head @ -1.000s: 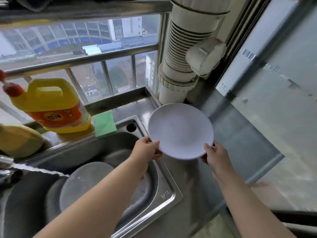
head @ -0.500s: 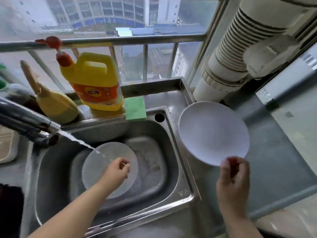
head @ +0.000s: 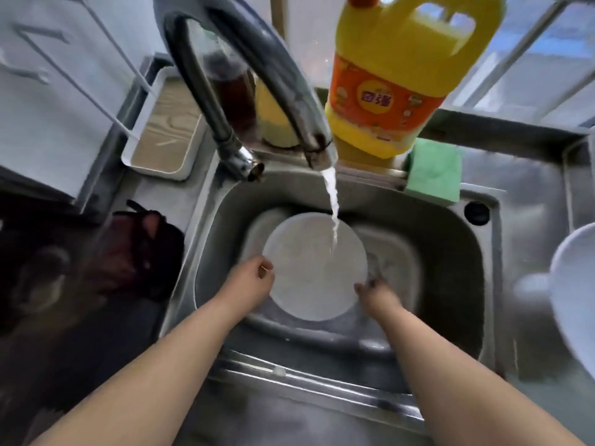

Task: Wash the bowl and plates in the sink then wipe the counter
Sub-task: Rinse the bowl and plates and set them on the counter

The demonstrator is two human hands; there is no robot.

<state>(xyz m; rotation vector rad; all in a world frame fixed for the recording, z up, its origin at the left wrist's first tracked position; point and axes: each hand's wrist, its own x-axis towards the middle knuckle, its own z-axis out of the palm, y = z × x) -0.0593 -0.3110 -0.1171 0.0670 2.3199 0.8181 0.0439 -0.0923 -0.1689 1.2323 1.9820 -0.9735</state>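
A white plate [head: 314, 268] is in the steel sink [head: 450, 252], under the stream of water from the tap [head: 302, 123]. My left hand [head: 252, 280] grips its left rim, fingers curled over the edge. My right hand [head: 375, 292] is at the plate's right rim, blurred, and its fingers seem to pinch the edge. Another white plate [head: 576, 291] lies on the steel counter at the right edge of view. More dishware shows dimly under the plate in the sink.
A yellow detergent jug [head: 396, 82] and a green sponge [head: 433, 170] stand on the ledge behind the sink. A white tray [head: 164, 130] lies at the back left, and a dark cloth [head: 138, 249] sits left of the sink.
My right hand has let go of the plate on the counter and moved into the sink to the second plate's right rim. The view has swung left and down over the sink.
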